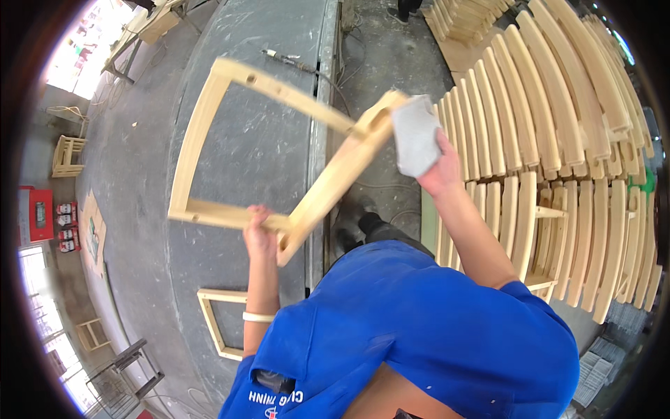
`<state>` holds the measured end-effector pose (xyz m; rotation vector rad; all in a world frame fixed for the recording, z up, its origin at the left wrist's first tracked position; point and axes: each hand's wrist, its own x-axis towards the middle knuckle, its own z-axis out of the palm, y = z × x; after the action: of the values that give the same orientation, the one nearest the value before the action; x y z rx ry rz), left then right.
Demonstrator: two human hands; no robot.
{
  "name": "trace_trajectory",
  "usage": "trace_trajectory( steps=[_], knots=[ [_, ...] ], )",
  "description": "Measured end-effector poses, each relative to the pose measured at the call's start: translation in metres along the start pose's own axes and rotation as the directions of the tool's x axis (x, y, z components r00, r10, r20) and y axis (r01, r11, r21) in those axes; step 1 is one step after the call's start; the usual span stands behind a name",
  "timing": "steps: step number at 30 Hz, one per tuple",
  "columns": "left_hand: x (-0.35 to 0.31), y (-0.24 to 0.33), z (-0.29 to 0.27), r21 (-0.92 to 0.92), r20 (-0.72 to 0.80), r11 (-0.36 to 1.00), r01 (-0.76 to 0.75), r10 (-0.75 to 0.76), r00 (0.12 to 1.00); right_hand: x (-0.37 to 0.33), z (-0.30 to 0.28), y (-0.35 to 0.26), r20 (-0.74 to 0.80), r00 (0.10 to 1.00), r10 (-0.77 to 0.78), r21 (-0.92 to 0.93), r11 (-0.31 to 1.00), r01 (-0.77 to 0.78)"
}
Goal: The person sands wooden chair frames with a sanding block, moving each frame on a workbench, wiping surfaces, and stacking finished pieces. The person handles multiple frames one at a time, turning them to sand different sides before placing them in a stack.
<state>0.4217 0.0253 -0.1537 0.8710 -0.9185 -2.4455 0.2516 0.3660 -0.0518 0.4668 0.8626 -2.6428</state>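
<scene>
My left hand is closed around the lower rail of a pale wooden frame, held tilted over the grey worktable. Its wider bar has rounded slots near both ends and reaches past the table's right edge. In my right hand is a flat grey sanding sheet, with the fingers mostly hidden behind it. The sheet meets or overlaps the upper right end of the frame's bar; I cannot tell whether they touch. The frame's edges are slightly blurred.
A smaller wooden frame lies on the table near my left forearm. An air tool with a hose rests at the table's far edge. To the right stand dense rows of curved wooden pieces, with another wooden frame among them.
</scene>
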Motion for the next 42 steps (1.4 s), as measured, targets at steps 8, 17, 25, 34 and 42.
trace_trajectory(
  steps=[8,17,25,34,42],
  knots=[
    [-0.055,-0.058,0.164,-0.091,0.567,0.941,0.326,-0.221,0.794,-0.131,-0.02,-0.018,-0.035,0.945,-0.327,-0.002,0.945,0.327],
    [-0.169,-0.142,0.284,0.177,0.756,0.828,0.531,-0.46,0.465,-0.177,-0.075,-0.065,0.176,0.546,-0.819,-0.285,0.488,0.825],
    [-0.239,-0.165,0.321,0.504,0.863,0.847,0.167,-0.499,-0.072,-0.255,-0.133,-0.129,-0.122,0.322,-0.939,-0.311,0.344,0.886],
    [-0.245,-0.155,0.447,0.63,0.716,0.773,0.08,-0.537,-0.445,-0.33,-0.225,-0.159,-0.652,0.329,-0.683,-0.117,0.519,0.847],
    [-0.243,-0.218,0.441,0.778,0.538,0.625,-0.059,-0.712,-0.452,-0.363,-0.267,-0.16,-0.685,0.248,-0.686,-0.263,0.549,0.793]
  ],
)
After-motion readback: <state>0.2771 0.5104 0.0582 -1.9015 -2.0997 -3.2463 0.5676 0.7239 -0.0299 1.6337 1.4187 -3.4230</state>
